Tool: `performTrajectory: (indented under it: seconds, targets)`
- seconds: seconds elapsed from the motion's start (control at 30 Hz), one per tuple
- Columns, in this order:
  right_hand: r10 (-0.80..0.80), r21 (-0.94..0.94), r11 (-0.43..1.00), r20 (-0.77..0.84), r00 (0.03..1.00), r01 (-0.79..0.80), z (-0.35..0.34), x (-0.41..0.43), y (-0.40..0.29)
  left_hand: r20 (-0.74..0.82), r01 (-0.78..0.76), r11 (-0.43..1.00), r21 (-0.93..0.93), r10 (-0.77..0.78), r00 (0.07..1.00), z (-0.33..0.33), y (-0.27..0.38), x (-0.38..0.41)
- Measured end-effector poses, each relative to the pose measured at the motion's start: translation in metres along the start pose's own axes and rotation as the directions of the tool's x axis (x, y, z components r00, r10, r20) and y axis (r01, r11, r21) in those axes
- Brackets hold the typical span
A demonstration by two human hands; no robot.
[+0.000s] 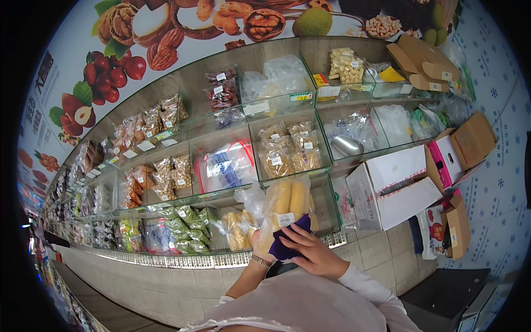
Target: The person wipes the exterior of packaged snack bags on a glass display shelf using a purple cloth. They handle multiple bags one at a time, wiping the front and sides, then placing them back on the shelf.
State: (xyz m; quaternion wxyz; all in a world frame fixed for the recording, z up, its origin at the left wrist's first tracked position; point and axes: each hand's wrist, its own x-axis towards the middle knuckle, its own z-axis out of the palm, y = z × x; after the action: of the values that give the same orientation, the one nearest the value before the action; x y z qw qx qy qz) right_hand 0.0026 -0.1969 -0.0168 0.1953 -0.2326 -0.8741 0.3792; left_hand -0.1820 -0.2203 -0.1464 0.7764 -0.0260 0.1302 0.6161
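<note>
A clear plastic bag of long yellow food rolls [289, 197], bearing a white label, is held up in front of my body. My left hand [262, 245], with a bracelet at the wrist, grips its lower left side; part of that hand is hidden by the bag. A dark purple cloth [280, 245] lies against the bag's lower end, under the spread fingers of my right hand [309, 251], which press it on the bag. Just left of the bag, more bagged yellow food [237, 228] sits in the lowest row of the display.
Glass dividers [327, 141] part the shelf into bins of bagged nuts and dried foods. A metal scoop [347, 145] lies in one bin. Right stand a white carton [394, 186] and open brown boxes [473, 137]; a black box [448, 290] is at lower right.
</note>
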Motion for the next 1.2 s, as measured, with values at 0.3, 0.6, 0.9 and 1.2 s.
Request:
performTrajectory:
  seconds: [0.3, 0.6, 0.9, 1.2]
  targets:
    - [0.654, 0.906, 0.408, -0.377, 0.656, 0.113, 0.001, 0.037, 0.058, -0.035, 0.027, 0.996, 0.089, -0.024, 0.999, 0.019, -0.007, -0.012]
    - [0.542, 0.929, -0.366, 0.256, 0.8, -0.05, 0.016, 0.015, 0.037, -0.107, 0.056, 0.927, 0.37, -0.018, 0.994, -0.004, 0.021, -0.004]
    - [0.627, 0.971, -0.203, 0.028, 0.779, 0.129, 0.041, -0.011, 0.071, 0.009, -0.206, 0.364, 0.908, 0.476, 0.88, 0.059, 0.019, -0.034]
    - [-0.106, 0.236, 0.96, -0.2, 0.974, 0.153, 0.027, 0.029, 0.026, -0.098, -0.238, 0.937, 0.255, 0.27, 0.958, 0.05, 0.021, -0.037]
